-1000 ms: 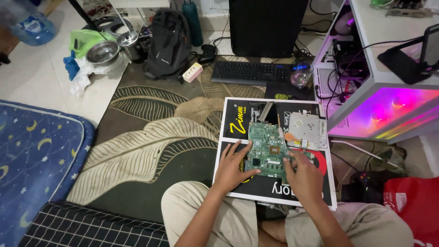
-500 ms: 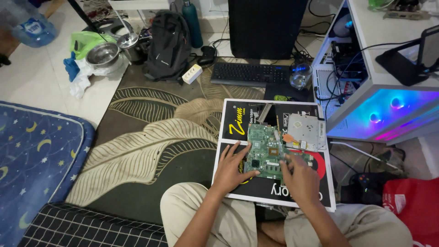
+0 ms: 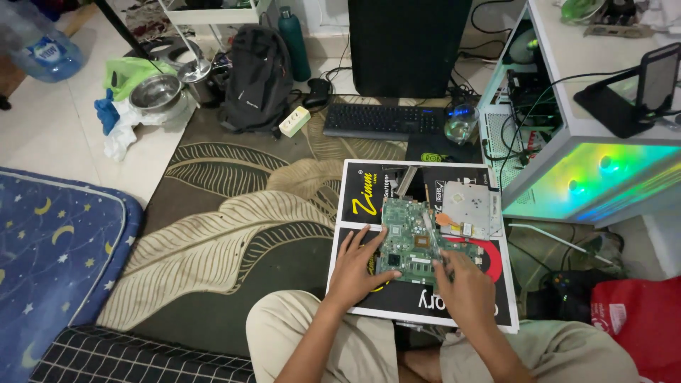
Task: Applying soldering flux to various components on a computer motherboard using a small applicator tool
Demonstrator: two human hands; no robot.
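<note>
Both hands sit on the green circuit board (image 3: 413, 240), which lies flat on a black printed cardboard sheet (image 3: 425, 301) spread on the leaf-patterned rug (image 3: 213, 234) in front of the person's crossed legs. Seen from the head camera, the left hand (image 3: 357, 266) rests open with spread fingers at the board's left edge, pressing on board and cardboard alike, clamped on nothing. The right hand (image 3: 464, 282) lies over the board's lower right corner, fingers curled down toward it; whether it pinches a small part I cannot tell. Over the last second the hands have barely shifted: the left has kept its bracing place, while the right has slid a little lower along the right side. The board itself has not moved on the cardboard. That reads as steady, fine work on one spot, with the board held still for it. Just beside the board's upper right lies a flat silver drive (image 3: 468, 208). Beyond it stand a keyboard (image 3: 379, 119), a backpack (image 3: 255, 74) and a glowing computer case (image 3: 603, 177), whose light has turned from pink to green.
</note>
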